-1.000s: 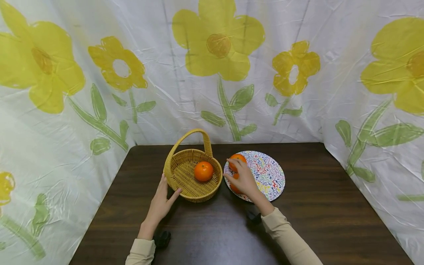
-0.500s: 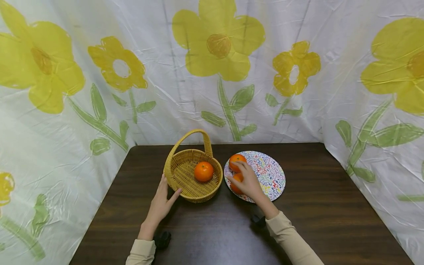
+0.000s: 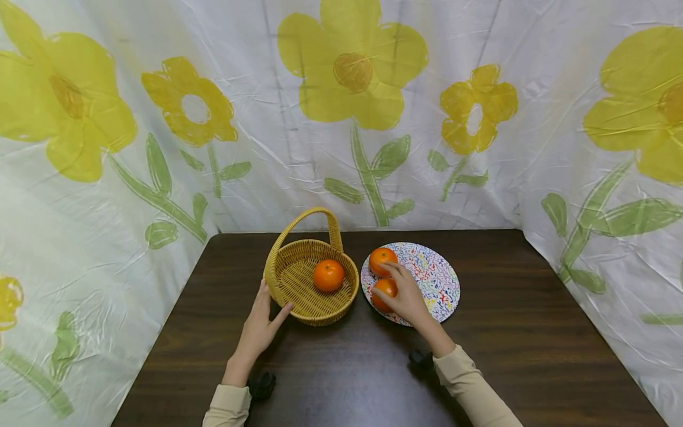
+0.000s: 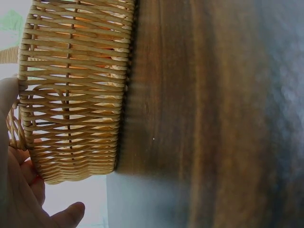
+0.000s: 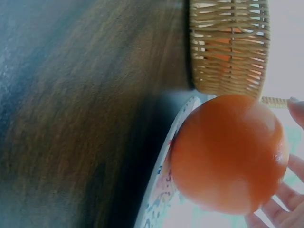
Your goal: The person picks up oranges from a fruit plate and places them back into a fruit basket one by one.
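A yellow wicker basket with a tall arched handle stands at centre left, one orange inside it. The left hand rests spread against its near left side, thumb by the rim and fingers along the outside. To the right, a colourfully speckled round plate bears two more oranges along its left side: a far orange and a near orange. Over the near one is the right hand, thumb and fingers spread. The right wrist view shows fingertips beside this orange and the thumb apart from it.
Everything stands on a dark wooden table. Behind it and along both sides hangs a white curtain printed with yellow flowers. A small black device sits at the left wrist, another black device at the right.
The right hand has shifted a little right and toward the person, from over both plate oranges to the near one, uncovering more of them. The left hand and basket have stayed put.
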`<state>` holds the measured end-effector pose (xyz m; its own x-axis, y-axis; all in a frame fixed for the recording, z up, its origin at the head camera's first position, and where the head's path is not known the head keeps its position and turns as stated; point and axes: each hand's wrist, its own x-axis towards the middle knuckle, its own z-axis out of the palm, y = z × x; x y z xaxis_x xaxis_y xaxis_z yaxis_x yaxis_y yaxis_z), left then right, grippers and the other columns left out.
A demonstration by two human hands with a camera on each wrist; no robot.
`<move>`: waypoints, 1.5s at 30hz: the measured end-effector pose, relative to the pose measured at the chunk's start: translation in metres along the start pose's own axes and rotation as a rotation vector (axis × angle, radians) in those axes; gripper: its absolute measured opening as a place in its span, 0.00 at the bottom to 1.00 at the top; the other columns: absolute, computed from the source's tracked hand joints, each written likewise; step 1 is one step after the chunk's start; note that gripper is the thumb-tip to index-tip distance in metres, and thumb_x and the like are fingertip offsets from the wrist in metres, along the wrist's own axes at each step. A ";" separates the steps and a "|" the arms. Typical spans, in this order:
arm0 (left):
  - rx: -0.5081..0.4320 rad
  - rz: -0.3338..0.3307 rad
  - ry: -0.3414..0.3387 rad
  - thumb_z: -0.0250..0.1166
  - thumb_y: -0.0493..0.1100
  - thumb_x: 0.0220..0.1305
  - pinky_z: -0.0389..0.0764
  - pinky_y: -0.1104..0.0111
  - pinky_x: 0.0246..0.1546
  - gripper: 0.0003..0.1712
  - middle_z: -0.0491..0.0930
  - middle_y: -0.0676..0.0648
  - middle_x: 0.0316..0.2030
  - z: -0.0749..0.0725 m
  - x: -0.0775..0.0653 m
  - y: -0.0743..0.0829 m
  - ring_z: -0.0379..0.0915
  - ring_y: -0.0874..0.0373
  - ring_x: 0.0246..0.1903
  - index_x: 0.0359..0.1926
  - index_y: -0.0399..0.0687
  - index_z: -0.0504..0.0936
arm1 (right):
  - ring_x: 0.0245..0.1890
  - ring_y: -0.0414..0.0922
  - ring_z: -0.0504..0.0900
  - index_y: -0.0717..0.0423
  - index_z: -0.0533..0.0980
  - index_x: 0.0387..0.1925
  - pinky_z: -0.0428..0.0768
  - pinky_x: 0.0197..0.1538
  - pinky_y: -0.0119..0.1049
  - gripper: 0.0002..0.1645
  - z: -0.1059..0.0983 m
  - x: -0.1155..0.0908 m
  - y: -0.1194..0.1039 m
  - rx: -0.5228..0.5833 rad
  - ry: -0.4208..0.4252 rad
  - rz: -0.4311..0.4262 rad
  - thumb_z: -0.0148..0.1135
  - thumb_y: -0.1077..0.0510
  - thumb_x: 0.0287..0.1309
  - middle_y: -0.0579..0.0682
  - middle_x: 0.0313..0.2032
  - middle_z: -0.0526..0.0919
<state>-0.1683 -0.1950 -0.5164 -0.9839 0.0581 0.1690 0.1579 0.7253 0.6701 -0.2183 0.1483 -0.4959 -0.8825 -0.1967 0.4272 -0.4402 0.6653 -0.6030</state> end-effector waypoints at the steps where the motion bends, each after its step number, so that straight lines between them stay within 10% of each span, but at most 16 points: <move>1: 0.000 0.000 0.000 0.54 0.62 0.63 0.52 0.42 0.63 0.48 0.33 0.45 0.73 0.000 0.000 0.000 0.36 0.44 0.71 0.73 0.61 0.35 | 0.56 0.55 0.70 0.53 0.72 0.58 0.74 0.52 0.52 0.36 0.000 -0.001 0.000 -0.002 0.000 0.001 0.71 0.48 0.47 0.57 0.57 0.71; 45: 0.004 -0.005 0.006 0.54 0.63 0.63 0.54 0.41 0.61 0.46 0.32 0.48 0.73 0.002 0.001 -0.002 0.35 0.46 0.71 0.73 0.62 0.37 | 0.52 0.52 0.71 0.51 0.70 0.60 0.76 0.47 0.51 0.41 0.003 -0.023 0.018 0.010 -0.067 0.026 0.72 0.42 0.43 0.53 0.56 0.70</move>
<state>-0.1701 -0.1953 -0.5190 -0.9841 0.0506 0.1704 0.1531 0.7283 0.6679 -0.2066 0.1626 -0.5192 -0.9025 -0.2278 0.3656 -0.4187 0.6635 -0.6201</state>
